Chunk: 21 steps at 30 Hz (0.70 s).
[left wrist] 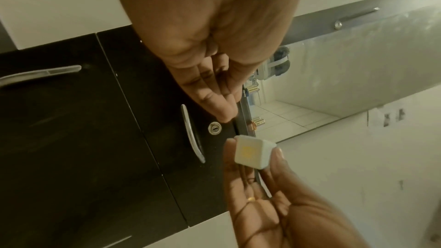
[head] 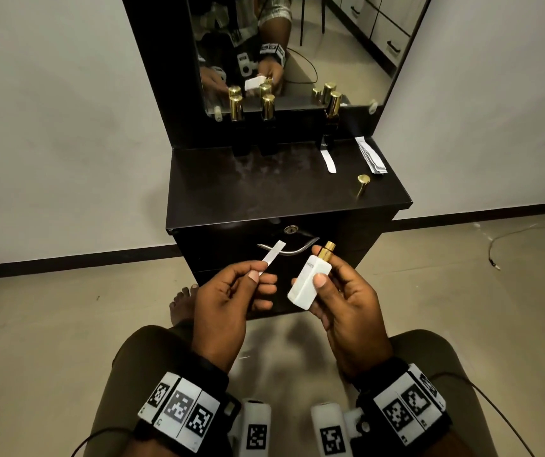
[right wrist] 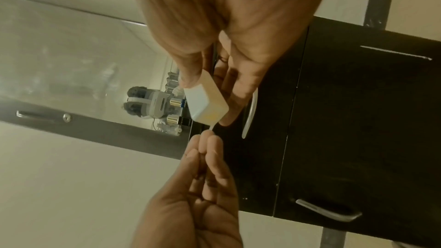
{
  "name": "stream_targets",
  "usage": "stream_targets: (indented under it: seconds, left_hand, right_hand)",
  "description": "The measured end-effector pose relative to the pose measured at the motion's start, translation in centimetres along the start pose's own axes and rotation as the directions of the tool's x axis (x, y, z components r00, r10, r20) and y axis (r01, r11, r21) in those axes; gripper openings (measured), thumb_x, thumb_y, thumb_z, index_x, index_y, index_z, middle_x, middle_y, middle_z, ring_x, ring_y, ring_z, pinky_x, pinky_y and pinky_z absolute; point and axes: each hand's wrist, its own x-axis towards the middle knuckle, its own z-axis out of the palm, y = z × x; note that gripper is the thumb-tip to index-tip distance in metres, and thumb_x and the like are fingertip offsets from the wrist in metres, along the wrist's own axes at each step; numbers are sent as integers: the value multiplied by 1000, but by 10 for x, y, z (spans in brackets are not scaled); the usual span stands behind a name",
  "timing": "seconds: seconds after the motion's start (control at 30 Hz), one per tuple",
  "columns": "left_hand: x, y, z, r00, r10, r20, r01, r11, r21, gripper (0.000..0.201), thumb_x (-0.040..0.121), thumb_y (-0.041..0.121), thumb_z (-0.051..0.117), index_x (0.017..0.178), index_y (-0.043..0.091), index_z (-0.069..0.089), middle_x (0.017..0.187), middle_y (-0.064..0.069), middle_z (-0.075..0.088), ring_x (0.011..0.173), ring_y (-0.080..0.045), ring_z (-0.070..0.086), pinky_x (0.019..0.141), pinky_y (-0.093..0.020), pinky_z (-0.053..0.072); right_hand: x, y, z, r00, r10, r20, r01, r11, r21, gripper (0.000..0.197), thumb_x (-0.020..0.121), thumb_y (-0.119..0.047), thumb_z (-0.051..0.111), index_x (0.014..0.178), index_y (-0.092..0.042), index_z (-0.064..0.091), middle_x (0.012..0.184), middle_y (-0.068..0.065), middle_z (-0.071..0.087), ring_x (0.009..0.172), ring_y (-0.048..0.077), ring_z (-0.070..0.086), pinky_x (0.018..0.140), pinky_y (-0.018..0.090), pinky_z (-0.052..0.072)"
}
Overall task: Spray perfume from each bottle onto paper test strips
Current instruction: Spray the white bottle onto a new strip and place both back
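My right hand (head: 322, 275) grips a small white perfume bottle (head: 307, 285), tilted, with its gold spray nozzle (head: 326, 250) bare and aimed up and left. My left hand (head: 259, 270) pinches a white paper test strip (head: 272, 254) between thumb and forefinger, its free end level with the nozzle and a short gap to its left. The right wrist view shows the bottle (right wrist: 205, 101) in my fingers just above the strip (right wrist: 211, 128). The bottle's base (left wrist: 253, 155) fills the left wrist view. Both hands hover in front of the dresser drawer.
On the black dresser top (head: 248, 189) a loose gold cap (head: 362, 184) lies at the right front. Behind it are a stack of strips (head: 371, 156), one single strip (head: 329, 161) and three black gold-capped bottles (head: 268, 127) against the mirror. A metal drawer handle (head: 292, 250) is behind my hands.
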Motion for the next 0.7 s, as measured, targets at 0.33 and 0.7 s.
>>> stream_targets:
  seconds: [0.33,0.7]
  left_hand:
    - [-14,0,11,990,128,58,-138,971,195,48,72,5,82,116,15,67,104,4,74,95,-6,72,74,-16,58]
    - [-13,-7,17,993,-1,116,-5,999,50,69,72,16,85,134,15,55,125,1,69,115,-9,66,94,-36,57]
  right_hand:
    - [-2,-10,4,989,55,137,-89,963,255,43,91,-15,51,133,-20,58,126,14,70,125,36,62,98,42,57]
    - [-5,-17,13,993,-33,111,29,999,33,48,89,-10,58,136,-16,56,120,13,72,117,29,68,92,35,59]
